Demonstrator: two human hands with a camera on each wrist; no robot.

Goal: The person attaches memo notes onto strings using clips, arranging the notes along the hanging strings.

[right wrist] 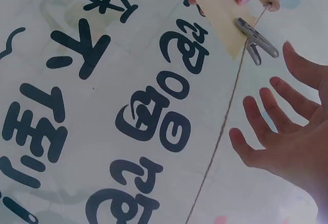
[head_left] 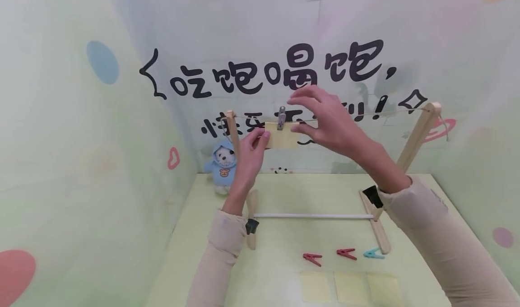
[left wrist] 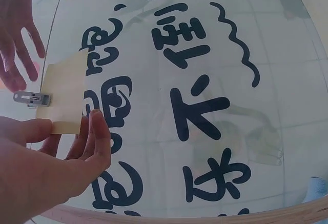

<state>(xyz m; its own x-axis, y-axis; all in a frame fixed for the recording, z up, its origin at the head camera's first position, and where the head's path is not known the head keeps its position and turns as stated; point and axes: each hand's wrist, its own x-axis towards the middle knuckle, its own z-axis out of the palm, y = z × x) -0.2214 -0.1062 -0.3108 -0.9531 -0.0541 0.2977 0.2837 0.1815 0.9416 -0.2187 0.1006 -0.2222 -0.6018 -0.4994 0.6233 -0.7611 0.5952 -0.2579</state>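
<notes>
A yellow paper sheet (head_left: 283, 138) hangs from the string (head_left: 365, 114) of a wooden rack, held there by a grey clothespin (head_left: 281, 118). My left hand (head_left: 263, 138) pinches the sheet's left edge. In the left wrist view the left hand (left wrist: 72, 126) has thumb and finger closed on the sheet (left wrist: 64, 90) below the clothespin (left wrist: 32, 98). My right hand (head_left: 298, 115) hovers just right of the clothespin with fingers spread, holding nothing. In the right wrist view the right hand (right wrist: 277, 111) is open beside the string (right wrist: 220, 131), clear of the clothespin (right wrist: 257, 42) and sheet (right wrist: 220, 8).
The rack's posts (head_left: 418, 133) and white base rod (head_left: 313, 216) stand on the green table. Two red clothespins (head_left: 312, 258) and a teal one (head_left: 373, 253) lie near the front, with three yellow sheets (head_left: 349, 286) below them. A small bear toy (head_left: 222, 165) sits at the back left.
</notes>
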